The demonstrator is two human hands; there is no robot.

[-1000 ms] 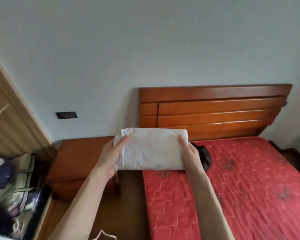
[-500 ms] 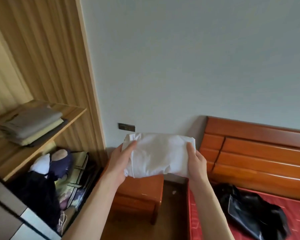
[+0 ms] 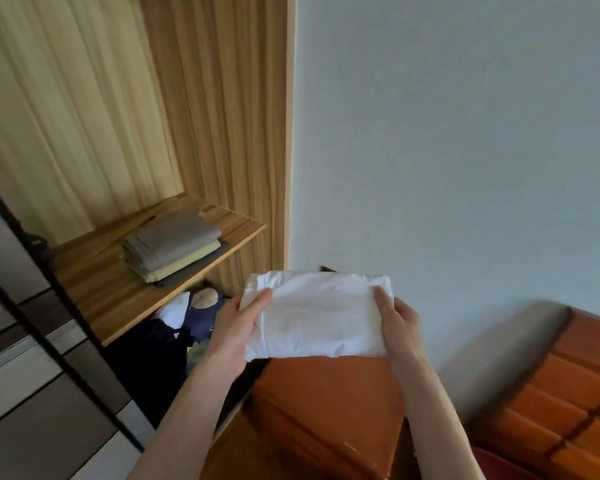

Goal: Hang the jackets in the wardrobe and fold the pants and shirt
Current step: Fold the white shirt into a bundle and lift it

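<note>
Two hands carry our folded white shirt (image 3: 321,315), long axis left-right: left hand (image 3: 238,332) & right hand (image 3: 400,329) each grip one short end. Wardrobe shelf (image 3: 125,289) w/ folded stack (image 3: 174,249) lies far-left, nearer our left hand.

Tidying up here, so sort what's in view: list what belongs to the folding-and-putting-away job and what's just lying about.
Job:
- folded white shirt, held by left hand and right hand
- folded stack on the wardrobe shelf

Lying about:
- nightstand
- dark clothes and bags under the shelf
- headboard
</note>
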